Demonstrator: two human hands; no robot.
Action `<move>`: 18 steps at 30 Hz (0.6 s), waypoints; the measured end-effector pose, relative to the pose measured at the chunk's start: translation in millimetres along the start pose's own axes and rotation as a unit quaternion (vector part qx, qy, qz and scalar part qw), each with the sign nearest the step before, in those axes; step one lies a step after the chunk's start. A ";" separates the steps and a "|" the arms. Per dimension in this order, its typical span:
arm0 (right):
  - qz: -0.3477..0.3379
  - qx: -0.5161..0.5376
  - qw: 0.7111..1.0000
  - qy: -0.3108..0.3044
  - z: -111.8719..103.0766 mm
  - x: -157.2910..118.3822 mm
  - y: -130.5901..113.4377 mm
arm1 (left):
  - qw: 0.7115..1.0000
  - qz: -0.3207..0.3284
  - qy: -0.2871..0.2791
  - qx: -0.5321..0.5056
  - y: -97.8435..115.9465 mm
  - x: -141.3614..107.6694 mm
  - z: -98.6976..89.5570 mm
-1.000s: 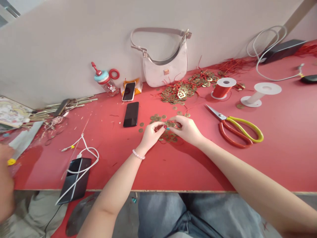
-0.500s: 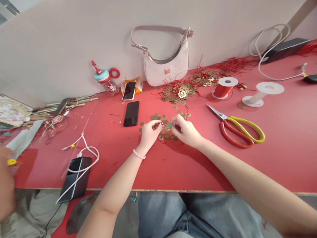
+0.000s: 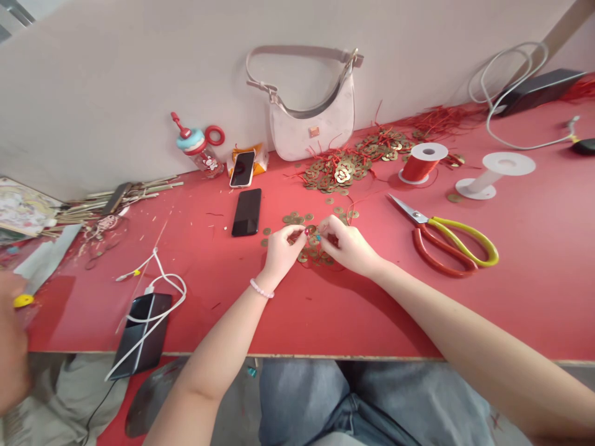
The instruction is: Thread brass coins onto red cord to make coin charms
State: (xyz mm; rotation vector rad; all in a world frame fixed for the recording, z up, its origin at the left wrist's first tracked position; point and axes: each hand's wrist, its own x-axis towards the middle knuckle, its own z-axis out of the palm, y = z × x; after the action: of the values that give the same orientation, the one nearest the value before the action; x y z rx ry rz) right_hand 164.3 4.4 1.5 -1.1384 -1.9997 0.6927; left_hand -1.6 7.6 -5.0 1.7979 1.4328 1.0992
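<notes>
Over a loose scatter of round brass coins with holes (image 3: 320, 257), my two hands work close together. My left hand (image 3: 282, 251), with a pink bead bracelet (image 3: 261, 288) at the wrist, is closed in a pinch at the edge of a brass coin (image 3: 312, 229). Just to its right my right hand (image 3: 346, 244) is also pinched, with fingers curled. A thin red cord (image 3: 351, 207) rises behind the right hand and seems to run into its fingers; the fingertips partly hide it. Farther back lies a heap of coins tied with red cord (image 3: 341, 170).
Scissors (image 3: 441, 238) with red and yellow handles lie right, near a red cord spool (image 3: 421, 164) and a bare white spool (image 3: 493, 176). Two phones (image 3: 247, 212), a cup (image 3: 199, 152) and a handbag (image 3: 313, 127) stand behind. Another person's hand (image 3: 12, 341) is far left, near a cabled power bank (image 3: 142, 331).
My fingertips have drawn slightly closer together, the left shifting a little to the right. The coin at the left fingertips shows more plainly. The rest looks the same.
</notes>
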 end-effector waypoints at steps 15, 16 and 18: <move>0.077 0.103 0.991 0.046 -1.8 2.3 -1.2 | 0.999 0.031 0.011 0.016 -0.3 -1.8 0.4; 0.075 0.098 0.991 0.050 -2.1 2.0 -2.1 | 0.999 0.032 0.011 0.014 0.0 -1.8 0.5; 0.069 0.088 0.992 0.057 -2.4 1.5 -3.4 | 0.999 0.031 0.009 0.010 0.7 -1.8 0.6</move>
State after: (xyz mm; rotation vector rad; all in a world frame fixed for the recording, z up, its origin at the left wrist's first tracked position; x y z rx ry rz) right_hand 164.0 4.4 5.9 -1.1909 -1.7403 0.8388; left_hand -0.9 5.7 -5.1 1.8618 1.4113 1.1393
